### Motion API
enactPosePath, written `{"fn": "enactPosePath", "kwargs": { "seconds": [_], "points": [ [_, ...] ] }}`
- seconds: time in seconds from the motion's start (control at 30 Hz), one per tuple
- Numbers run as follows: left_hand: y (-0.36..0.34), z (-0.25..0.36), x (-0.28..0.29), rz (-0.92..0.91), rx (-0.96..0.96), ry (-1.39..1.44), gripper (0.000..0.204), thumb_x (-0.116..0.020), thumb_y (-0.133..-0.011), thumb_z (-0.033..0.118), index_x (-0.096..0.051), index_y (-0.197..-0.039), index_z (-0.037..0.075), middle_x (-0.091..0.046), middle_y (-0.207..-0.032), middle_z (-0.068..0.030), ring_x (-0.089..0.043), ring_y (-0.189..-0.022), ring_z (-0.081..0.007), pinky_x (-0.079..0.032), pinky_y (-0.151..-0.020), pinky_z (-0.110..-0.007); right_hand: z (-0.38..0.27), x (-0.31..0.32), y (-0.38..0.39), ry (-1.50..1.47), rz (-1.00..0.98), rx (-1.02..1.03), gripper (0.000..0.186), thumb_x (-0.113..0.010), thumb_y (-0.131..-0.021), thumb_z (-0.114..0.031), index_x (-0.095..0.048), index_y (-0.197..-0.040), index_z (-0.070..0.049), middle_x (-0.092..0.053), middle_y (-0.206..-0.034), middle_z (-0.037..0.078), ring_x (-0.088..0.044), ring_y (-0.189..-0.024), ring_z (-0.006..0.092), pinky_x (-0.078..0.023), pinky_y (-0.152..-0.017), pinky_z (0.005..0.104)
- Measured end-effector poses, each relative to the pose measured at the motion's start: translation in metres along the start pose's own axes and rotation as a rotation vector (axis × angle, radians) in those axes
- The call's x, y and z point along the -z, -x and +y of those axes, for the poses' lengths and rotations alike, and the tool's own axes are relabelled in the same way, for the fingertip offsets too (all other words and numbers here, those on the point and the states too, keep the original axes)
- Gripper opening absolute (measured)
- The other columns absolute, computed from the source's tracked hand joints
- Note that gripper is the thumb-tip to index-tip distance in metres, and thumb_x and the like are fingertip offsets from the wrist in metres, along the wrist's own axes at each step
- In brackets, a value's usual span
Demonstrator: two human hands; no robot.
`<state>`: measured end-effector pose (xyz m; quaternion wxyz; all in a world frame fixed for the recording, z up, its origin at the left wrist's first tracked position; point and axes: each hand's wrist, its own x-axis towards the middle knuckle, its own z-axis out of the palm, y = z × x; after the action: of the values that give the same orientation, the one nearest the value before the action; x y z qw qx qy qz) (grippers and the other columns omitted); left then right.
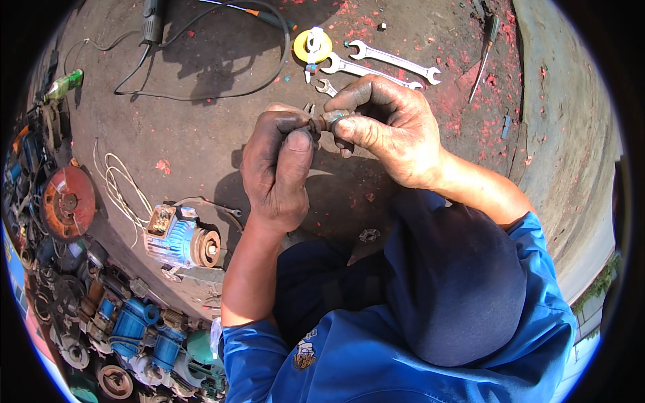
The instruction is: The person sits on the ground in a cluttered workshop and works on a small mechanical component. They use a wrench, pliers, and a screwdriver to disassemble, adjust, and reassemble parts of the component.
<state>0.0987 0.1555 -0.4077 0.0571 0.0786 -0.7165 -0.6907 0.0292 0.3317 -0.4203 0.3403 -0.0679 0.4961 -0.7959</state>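
My left hand (279, 168) and my right hand (398, 131) meet above the dark ground. Between their fingertips is a small, rusty-brown metal part (322, 124) with a pale bluish bit at its right end. Thumb and forefinger of the left hand pinch one end, and the right thumb and fingers grip the other. My fingers cover much of the part, so its exact kind cannot be made out. Just beyond the hands lie open-ended spanners (396, 62) and a smaller spanner (326, 88). A roll of yellow tape (300, 47) lies beside them.
A blue electric motor (173, 240) stands left of my left forearm, near a pale cord (115, 178). Screwdrivers (492, 30) lie at the far side; a corded black power tool (152, 25) is far left. Old motors and parts (131, 329) pile up at left, beneath a rusty red disc (69, 203).
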Motion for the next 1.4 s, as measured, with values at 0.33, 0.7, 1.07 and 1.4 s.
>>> {"fn": "enactPosePath", "kwargs": {
  "seconds": [0.33,0.7,1.07,1.4],
  "points": [
    [-0.001,0.005,0.004,-0.072,-0.127,-0.263,0.019,-0.056,-0.1,0.015,-0.062,-0.095,-0.003,-0.058,-0.086,-0.0083,-0.05,-0.074,-0.013,-0.041,-0.065,-0.028,0.002,0.004,0.001,0.051,-0.019,-0.011,0.032,-0.076,-0.093,-0.026,-0.066,-0.108,0.001,-0.071,-0.09,0.006,-0.066,-0.081,0.0105,-0.056,-0.071,0.0273],
    [-0.002,0.005,0.0,-0.003,-0.148,-0.166,0.028,-0.073,-0.076,-0.009,-0.062,-0.101,-0.002,-0.065,-0.096,-0.014,-0.064,-0.085,-0.023,-0.053,-0.075,-0.032,0.0,0.003,0.002,0.012,-0.002,-0.04,0.031,-0.077,-0.093,-0.024,-0.066,-0.107,0.001,-0.071,-0.086,0.005,-0.066,-0.082,0.0094,-0.055,-0.07,0.0271],
    [-0.002,0.012,-0.006,0.028,-0.092,-0.054,0.031,-0.067,-0.072,-0.013,-0.062,-0.1,-0.003,-0.061,-0.101,-0.0147,-0.062,-0.089,-0.0207,-0.054,-0.078,-0.03,0.001,0.007,0.0,0.51,-0.04,0.123,0.037,-0.057,-0.103,-0.038,-0.061,-0.092,-0.003,-0.06,-0.071,0.009,-0.063,-0.068,0.0223,-0.051,-0.065,0.0376],
    [0.0,0.01,0.001,-0.061,-0.097,-0.047,0.037,-0.063,-0.074,-0.015,-0.056,-0.109,-0.004,-0.058,-0.109,-0.0153,-0.059,-0.092,-0.0173,-0.052,-0.08,-0.029,0.004,0.005,0.0,0.481,-0.068,0.18,0.044,-0.055,-0.102,-0.043,-0.055,-0.094,0.001,-0.056,-0.071,0.014,-0.058,-0.068,0.0295,-0.047,-0.064,0.0407]
  ]
}}
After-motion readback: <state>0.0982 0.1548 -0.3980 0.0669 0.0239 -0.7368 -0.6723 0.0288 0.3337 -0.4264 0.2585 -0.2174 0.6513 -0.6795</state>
